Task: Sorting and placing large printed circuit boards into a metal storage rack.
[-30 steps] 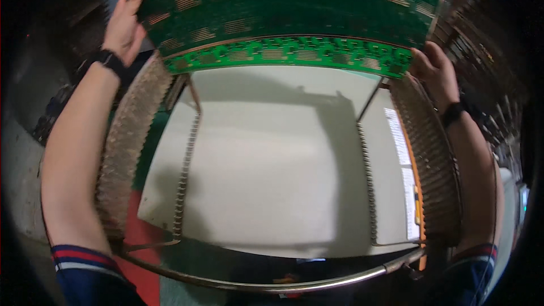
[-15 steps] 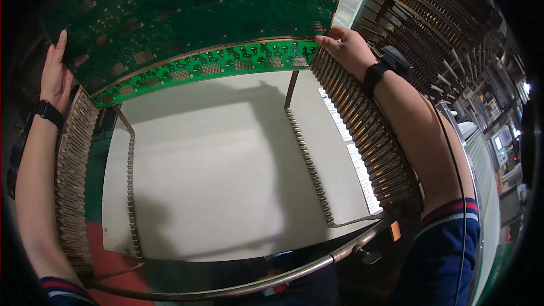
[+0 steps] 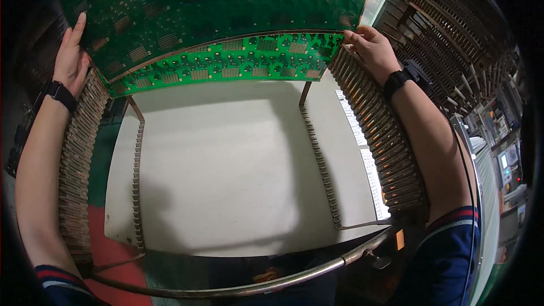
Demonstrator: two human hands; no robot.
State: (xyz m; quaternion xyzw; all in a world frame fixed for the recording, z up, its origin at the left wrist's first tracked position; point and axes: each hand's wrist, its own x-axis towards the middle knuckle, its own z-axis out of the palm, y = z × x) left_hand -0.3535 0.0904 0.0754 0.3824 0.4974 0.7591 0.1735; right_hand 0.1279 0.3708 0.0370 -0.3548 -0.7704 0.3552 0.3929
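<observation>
A large green circuit board panel (image 3: 209, 5) stands at the far end of a metal rack, held by its two sides. My left hand (image 3: 71, 62) is at its left edge, index finger stretched up along it and the thumb side hidden. My right hand (image 3: 374, 51) pinches its lower right corner between thumb and fingers. Just behind its lower edge shows a brighter green circuit board (image 3: 226, 65), lit from the far side. The lower edges of both boards are near the coiled-spring side rails, left (image 3: 82, 164) and right (image 3: 377, 130).
Below the boards lies a pale flat sheet (image 3: 226, 164), crossed by two notched metal strips (image 3: 137, 181) (image 3: 320, 164). A curved metal bar (image 3: 255, 288) runs along the rack's near side. More spring racks (image 3: 453, 28) stand at the far right. A thin cable hangs along my right arm.
The front panel has risen slightly, so a taller strip of the brighter board shows beneath it. Both hands keep their hold. The whole view has shifted a little.
</observation>
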